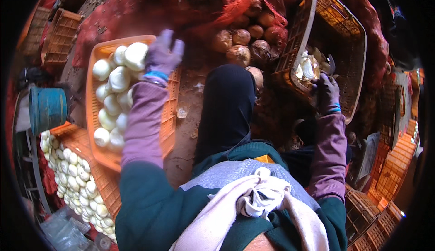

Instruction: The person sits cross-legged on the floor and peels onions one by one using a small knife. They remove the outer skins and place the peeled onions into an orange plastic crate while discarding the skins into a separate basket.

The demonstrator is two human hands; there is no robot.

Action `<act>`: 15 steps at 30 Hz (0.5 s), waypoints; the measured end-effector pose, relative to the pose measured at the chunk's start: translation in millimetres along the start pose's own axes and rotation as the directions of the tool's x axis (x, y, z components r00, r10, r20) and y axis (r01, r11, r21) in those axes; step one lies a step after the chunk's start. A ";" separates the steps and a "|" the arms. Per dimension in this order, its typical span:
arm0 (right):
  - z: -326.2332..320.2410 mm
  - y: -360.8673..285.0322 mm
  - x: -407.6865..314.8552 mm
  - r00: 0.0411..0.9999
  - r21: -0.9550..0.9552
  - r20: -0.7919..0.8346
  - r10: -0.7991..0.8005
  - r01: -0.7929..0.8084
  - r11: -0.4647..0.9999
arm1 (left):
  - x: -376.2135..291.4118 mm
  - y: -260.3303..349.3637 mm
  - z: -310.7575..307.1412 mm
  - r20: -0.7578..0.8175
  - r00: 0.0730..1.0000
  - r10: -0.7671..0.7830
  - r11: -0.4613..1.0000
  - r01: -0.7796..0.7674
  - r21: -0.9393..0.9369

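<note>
My left hand (pixel 164 52), in a purple glove, is blurred over the right rim of an orange plastic crate (pixel 170 115) holding several peeled white onions (pixel 119 79). Its fingers are spread and no onion shows between them. My right hand (pixel 324 84), gloved too, is at the near left side of a dark-sided plastic crate (pixel 360 60). A curved metal blade (pixel 330 64) juts up just beyond its fingers, beside onion skins (pixel 307 68) in that crate; its handle is hidden, so the grip is unclear. Unpeeled brown onions (pixel 238 54) spill from a red mesh sack (pixel 238 8) between the crates.
Full red mesh sacks (pixel 119 16) line the far side. At lower left lies a large heap of peeled onions (pixel 74 176) beside another orange crate (pixel 91 162). A blue bucket (pixel 48 110) is at the left. Stacked orange crates (pixel 390 166) stand at the right.
</note>
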State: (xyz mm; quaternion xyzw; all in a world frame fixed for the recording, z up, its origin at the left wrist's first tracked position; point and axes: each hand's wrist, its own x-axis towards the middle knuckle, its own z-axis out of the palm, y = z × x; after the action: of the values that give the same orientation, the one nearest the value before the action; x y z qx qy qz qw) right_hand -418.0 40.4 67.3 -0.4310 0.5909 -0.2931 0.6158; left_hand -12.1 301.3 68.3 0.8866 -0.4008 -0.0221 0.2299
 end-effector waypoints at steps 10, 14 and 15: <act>28.8 30.7 -20.0 0.981 0.156 -0.135 -0.137 0.157 0.975 | 1.9 110.3 228.6 0.755 0.396 0.522 0.824 -0.463 -0.327; 21.6 39.0 -17.6 0.976 0.121 -0.151 -0.158 0.177 0.977 | -10.9 131.3 287.9 0.872 0.203 0.445 0.703 -0.683 -0.200; 19.5 39.0 -18.9 0.976 0.111 -0.156 -0.154 0.172 0.979 | -4.3 150.7 275.3 0.905 0.173 0.388 0.715 -0.676 -0.177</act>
State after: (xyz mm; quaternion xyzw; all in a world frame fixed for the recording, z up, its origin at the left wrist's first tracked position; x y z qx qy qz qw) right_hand -407.1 78.2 40.7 -0.4164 0.5780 -0.4097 0.5698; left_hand -182.1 110.7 -114.2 0.5460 -0.7416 -0.3584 -0.1529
